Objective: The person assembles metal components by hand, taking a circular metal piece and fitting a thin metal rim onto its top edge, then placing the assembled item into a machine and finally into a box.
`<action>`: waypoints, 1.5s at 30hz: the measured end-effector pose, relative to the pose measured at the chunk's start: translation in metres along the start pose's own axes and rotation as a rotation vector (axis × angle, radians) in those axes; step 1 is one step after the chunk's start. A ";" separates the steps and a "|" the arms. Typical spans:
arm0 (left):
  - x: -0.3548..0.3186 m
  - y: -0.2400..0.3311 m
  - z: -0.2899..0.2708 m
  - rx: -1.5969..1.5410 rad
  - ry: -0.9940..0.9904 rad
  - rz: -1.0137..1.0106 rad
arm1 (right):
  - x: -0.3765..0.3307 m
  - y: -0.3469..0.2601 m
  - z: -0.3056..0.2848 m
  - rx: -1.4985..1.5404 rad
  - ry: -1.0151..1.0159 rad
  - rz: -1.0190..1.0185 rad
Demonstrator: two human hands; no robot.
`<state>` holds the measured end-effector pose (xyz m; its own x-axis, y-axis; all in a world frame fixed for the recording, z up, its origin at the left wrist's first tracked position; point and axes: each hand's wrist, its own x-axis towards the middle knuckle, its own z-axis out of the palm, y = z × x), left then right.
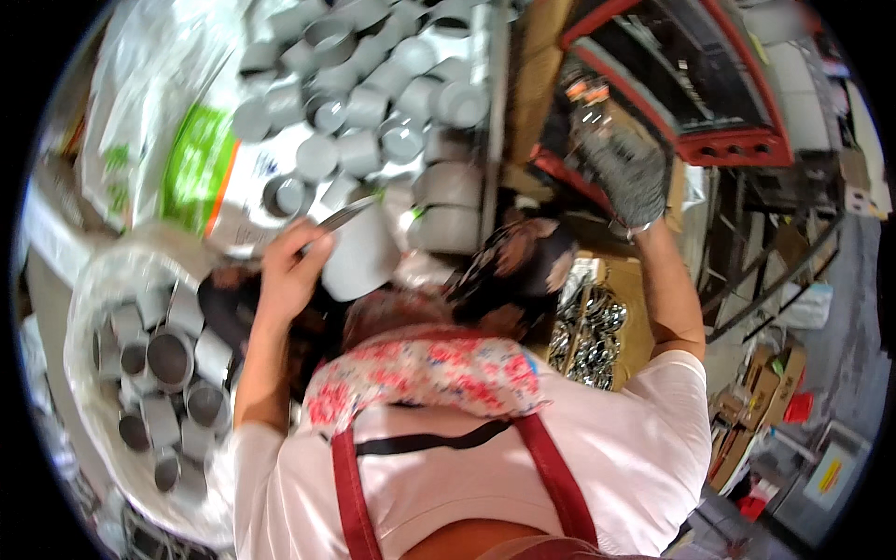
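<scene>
My bare left hand (pixel 294 261) is closed around a thin pointed metal tool (pixel 347 213); whether it is a knife or tweezers I cannot tell. Its tip reaches over a pale grey cup-like cylinder (pixel 359 257) near my knees. On my right hand (pixel 633 177) is a grey knit glove. That arm is stretched forward and right to a red-framed machine (pixel 737 145), its fingers closed at a small shiny piece (pixel 593 117) beside an orange glow (pixel 588 91). What exactly the gloved fingers grip is unclear.
Many grey cups (pixel 359 107) lie heaped on a surface ahead, beside a green and white bag (pixel 201 168). At left stands a plastic-lined tub (pixel 89 308) with more cups. A cardboard box (pixel 635 317) holds shiny metal rings (pixel 597 327). A metal rack (pixel 775 271) stands at right.
</scene>
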<state>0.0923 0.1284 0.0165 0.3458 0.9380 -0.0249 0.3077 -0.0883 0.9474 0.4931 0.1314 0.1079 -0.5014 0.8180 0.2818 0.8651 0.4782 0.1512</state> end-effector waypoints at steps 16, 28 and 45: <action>-0.093 0.001 0.003 -0.060 0.163 0.056 | 0.023 -0.247 0.029 1.768 -0.627 0.706; -0.110 -0.002 -0.012 -0.496 -0.019 -0.100 | 0.039 -0.264 0.031 1.755 -0.569 0.541; -0.168 -0.033 -0.019 -0.318 0.133 -0.140 | 0.042 -0.270 0.077 0.976 -0.341 -0.336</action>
<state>0.0072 -0.0200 -0.0048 0.1956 0.9708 -0.1390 0.0455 0.1326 0.9901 0.2378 0.0614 0.0060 -0.8177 0.5718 0.0659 0.3770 0.6185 -0.6894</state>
